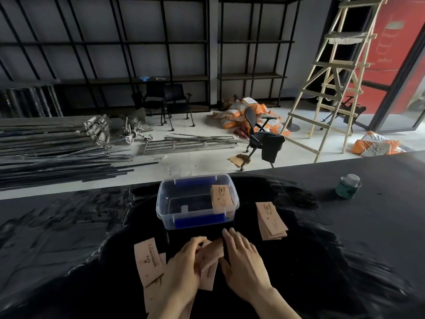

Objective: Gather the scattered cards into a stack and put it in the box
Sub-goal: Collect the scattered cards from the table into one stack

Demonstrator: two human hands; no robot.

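Note:
A clear plastic box (161, 208) with blue latches stands open on the black table, just beyond my hands. A tan card (221, 199) leans inside against its right wall. My left hand (184, 263) grips a few tan cards (210, 254) in front of the box. My right hand (241, 259) lies flat against the right edge of those cards, fingers extended. More loose cards (148, 261) lie to the left of my left hand, partly under it. A small fanned pile of cards (271, 221) lies right of the box.
A green-banded jar (348, 186) stands on the table at far right. The table's far edge (92, 191) runs behind the box. Beyond it the floor holds metal bars, chairs, sacks and a wooden ladder.

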